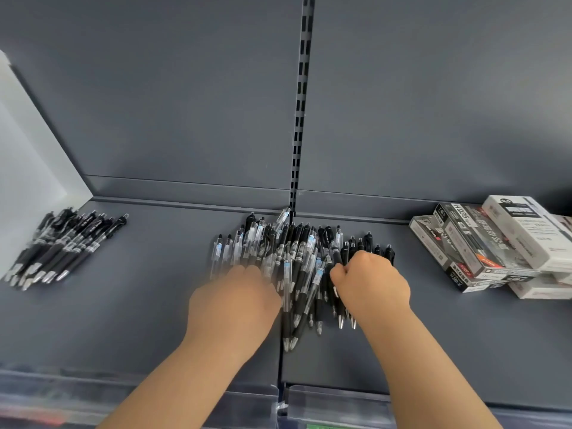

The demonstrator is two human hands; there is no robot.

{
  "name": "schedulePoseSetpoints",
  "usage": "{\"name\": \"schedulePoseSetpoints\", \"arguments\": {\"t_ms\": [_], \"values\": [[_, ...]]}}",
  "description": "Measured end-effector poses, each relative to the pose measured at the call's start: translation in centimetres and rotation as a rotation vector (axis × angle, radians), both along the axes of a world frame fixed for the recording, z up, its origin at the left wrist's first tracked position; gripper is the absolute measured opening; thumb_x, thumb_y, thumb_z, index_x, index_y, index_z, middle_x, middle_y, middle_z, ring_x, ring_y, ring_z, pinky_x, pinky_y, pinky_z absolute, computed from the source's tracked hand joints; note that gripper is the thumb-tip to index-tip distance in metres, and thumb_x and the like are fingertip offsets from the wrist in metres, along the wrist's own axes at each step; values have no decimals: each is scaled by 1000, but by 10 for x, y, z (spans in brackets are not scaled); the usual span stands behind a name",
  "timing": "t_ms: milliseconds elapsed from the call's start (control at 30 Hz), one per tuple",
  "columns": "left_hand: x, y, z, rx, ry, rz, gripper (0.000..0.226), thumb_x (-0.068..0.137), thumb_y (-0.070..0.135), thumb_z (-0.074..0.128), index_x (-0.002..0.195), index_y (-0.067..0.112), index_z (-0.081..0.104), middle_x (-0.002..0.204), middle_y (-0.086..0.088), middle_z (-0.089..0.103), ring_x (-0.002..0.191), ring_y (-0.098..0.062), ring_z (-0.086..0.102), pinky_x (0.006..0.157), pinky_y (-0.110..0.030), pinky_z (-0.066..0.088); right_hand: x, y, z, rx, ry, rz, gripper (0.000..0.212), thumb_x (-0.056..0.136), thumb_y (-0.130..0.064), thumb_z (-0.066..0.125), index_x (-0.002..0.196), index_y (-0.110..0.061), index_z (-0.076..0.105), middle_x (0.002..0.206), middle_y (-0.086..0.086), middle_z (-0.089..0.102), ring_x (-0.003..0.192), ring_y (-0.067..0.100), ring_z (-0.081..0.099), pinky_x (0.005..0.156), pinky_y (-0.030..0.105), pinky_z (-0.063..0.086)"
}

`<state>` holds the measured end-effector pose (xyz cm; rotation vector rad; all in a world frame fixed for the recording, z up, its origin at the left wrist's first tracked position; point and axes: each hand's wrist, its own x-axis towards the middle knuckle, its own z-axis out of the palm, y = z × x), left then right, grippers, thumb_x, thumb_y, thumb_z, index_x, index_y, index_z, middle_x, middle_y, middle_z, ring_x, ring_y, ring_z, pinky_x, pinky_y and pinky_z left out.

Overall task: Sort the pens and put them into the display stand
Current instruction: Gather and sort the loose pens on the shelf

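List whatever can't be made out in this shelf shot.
Head view:
- Left hand: motion blur; fingers and whatever they hold unclear.
- Right hand: its back hides the fingertips pinching a black pen.
- Pen pile: both hands cover the middle pens.
- Boxes: cut by right edge; print too small.
- Clear strip: blurred, cut by bottom edge.

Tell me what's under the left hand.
The left hand lies over the left side of the pen pile; clear-barrelled pens poke out beyond its knuckles. Its fingers are blurred and hidden, so whether it grips a pen cannot be seen.
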<state>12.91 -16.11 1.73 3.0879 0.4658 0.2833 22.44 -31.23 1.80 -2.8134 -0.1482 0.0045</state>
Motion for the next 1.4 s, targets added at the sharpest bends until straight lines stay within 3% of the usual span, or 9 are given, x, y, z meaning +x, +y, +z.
{"name": "schedulePoseSetpoints", "arguments": {"t_ms": [167,300,500,700,833,1000,1167,1300,1400], "values": [[-2,17,-2,-11,7,44,26,94,46,27,83,26,40,78,6,47,65,-10,51,47,-21,29,-5,4,-1,430,49,-62,26,91,-30,50,77,-9,58,64,9,62,53,20,48,53,27,43],[-3,35,-2,-9,-10,54,26,94,45,28,82,26,40,78,7,49,64,-10,52,50,-22,35,-21,26,2,508,56,20,22,91,-32,52,76,-16,54,58,-1,57,47,12,46,52,27,44],[-14,82,1,-9,-40,78,28,94,45,29,79,26,44,73,6,49,59,-10,52,49,-22,36,-44,84,9,508,80,140,23,91,-34,52,74,-18,51,54,-4,50,48,13,43,56,36,50],[-38,163,6,27,-112,153,26,88,40,46,69,22,43,61,5,46,45,-15,41,41,-19,18,-68,171,8,446,84,201,25,89,-38,52,72,-21,47,60,-4,53,55,14,50,55,31,46],[-55,228,9,73,-105,217,24,88,38,48,74,20,57,61,6,45,45,-17,38,42,-18,15,-90,240,8,404,90,268,25,90,-40,50,74,-21,47,64,-6,54,58,14,50,55,27,43],[-67,291,14,103,2,265,29,96,40,27,90,25,51,74,7,42,62,-15,43,43,-24,21,-107,319,6,375,95,315,24,91,-38,48,82,-16,50,76,1,63,69,21,59,60,30,48],[-63,329,14,41,33,227,24,97,38,29,83,23,41,72,7,38,62,-15,43,43,-25,20,-115,375,-1,315,88,344,26,94,-42,44,83,-18,47,80,0,59,70,19,55,57,28,42],[-63,344,11,86,22,167,24,99,39,25,95,21,41,77,8,39,59,-14,40,42,-26,21,-120,391,-6,291,80,319,32,95,-50,40,85,-20,46,79,-2,56,68,17,52,52,26,37],[-66,352,6,106,-44,125,25,99,38,26,102,21,44,78,7,43,59,-16,45,46,-25,32,-122,392,-7,333,81,266,35,94,-52,40,85,-20,50,77,-2,60,68,19,57,58,28,45]]}}
